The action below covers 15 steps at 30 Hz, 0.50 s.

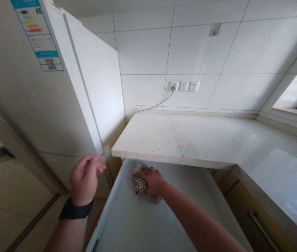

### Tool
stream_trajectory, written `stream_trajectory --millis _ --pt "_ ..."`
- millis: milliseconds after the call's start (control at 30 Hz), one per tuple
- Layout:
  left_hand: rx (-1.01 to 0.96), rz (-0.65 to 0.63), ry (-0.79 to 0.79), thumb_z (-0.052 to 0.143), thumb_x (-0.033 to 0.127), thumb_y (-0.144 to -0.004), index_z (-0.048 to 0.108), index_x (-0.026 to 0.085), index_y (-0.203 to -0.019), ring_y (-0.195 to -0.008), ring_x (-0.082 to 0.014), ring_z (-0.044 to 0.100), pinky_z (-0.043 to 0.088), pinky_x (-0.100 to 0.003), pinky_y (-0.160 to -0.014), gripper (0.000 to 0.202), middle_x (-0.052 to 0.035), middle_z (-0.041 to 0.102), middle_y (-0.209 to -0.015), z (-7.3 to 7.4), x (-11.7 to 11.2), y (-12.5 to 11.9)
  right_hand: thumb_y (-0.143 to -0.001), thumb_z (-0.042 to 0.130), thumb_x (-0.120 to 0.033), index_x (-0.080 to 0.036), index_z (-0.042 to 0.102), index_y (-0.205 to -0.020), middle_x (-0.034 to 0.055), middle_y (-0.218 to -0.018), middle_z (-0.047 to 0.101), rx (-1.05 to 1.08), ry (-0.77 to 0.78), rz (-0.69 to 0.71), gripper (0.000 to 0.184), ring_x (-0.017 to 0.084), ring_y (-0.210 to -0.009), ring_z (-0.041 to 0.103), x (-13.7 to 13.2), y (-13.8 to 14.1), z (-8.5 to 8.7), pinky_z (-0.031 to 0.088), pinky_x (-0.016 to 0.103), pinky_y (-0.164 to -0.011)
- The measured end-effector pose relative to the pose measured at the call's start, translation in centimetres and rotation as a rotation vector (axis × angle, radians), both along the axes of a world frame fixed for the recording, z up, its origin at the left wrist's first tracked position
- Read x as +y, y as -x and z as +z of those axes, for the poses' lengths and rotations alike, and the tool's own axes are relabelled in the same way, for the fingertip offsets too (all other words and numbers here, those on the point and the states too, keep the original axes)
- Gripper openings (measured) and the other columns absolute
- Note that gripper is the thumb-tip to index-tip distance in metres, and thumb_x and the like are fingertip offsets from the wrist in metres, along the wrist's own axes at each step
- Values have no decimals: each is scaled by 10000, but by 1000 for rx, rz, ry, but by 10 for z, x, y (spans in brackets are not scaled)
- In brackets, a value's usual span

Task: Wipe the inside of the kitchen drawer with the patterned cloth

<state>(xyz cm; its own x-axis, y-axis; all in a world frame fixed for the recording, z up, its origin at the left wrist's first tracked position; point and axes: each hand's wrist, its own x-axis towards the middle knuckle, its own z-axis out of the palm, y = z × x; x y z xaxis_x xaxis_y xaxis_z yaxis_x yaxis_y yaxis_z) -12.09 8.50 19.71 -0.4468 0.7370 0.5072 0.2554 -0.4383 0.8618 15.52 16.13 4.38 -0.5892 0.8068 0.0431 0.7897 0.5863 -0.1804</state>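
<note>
A patterned brown and white cloth (139,183) lies bunched on the floor of a pulled-out white drawer (138,224), near its back left corner. My right hand (154,179) presses down on the cloth, fingers over it; part of the cloth is hidden under the palm. To the left of the drawer, my left hand (85,176) hangs in the air with its fingers curled in loosely. A dark band is on that wrist. Whether anything sits inside the left fingers does not show.
A pale stone countertop (158,136) overhangs the back of the drawer. The white refrigerator (96,70) stands to the left. On the right is a yellow cabinet front with a metal handle (261,229). A plug and cable run from wall sockets (183,86) down behind the counter.
</note>
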Motion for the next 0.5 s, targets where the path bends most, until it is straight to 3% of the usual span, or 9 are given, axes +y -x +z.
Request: stream_trajectory --millis 67,100,133,200,267,367,400,500 --pt "-495 128 -184 561 241 -801 529 159 -737 -508 -129 474 467 -270 -577 108 45 416 -522 13 23 12 -698 704 -557 -502 419 -1481 35 -1508 407 18 -10 -111 835 401 -1284 364 7 -4 0 382 543 -989" --pt "-622 162 -192 529 220 -777 505 156 -733 -515 -120 470 450 -256 -558 82 41 421 -552 18 36 19 -709 694 -560 -500 417 -1483 33 -1515 399 24 -13 -165 824 401 -1285 360 10 -5 0 385 537 -981" --pt "-686 182 -159 498 225 -773 511 152 -762 -554 -127 513 430 -247 -537 75 25 464 -610 21 48 25 -720 683 -566 -500 415 -1485 34 -1520 394 24 -15 -205 814 403 -1284 357 12 -5 -1 387 534 -974" --pt "-617 275 -108 471 212 -742 557 132 -812 -643 -137 570 401 -230 -517 136 -18 555 -722 16 72 37 -731 669 -581 -502 410 -1488 38 -1530 381 18 -22 -235 803 407 -1279 357 12 -4 -3 386 535 -962" --pt "-477 319 -94 470 223 -720 595 119 -823 -738 -148 600 428 -229 -549 193 -49 610 -797 -6 91 47 -726 672 -585 -504 400 -1493 46 -1533 379 13 -25 -214 817 408 -1275 359 8 -1 -5 379 537 -962" --pt "-423 292 -2 465 286 -770 620 129 -906 -853 -165 620 462 -235 -616 259 -80 666 -941 -60 108 53 -709 689 -579 -506 387 -1497 39 -1537 382 20 -9 -154 847 395 -1279 355 1 -3 -8 359 529 -988" --pt "-390 226 39 474 329 -808 627 136 -964 -918 -177 620 478 -244 -652 291 -92 668 -1030 -79 111 53 -698 700 -563 -505 385 -1498 29 -1545 375 23 -1 -133 862 387 -1286 350 -1 -5 -9 349 520 -1003" --pt "-239 -142 205 458 578 -923 590 171 -1241 -1180 -232 562 522 -325 -827 533 -124 572 -1335 -127 118 46 -655 736 -490 -497 378 -1505 -3 -1575 335 31 6 -92 923 367 -1294 340 -1 -16 -11 329 487 -1035"
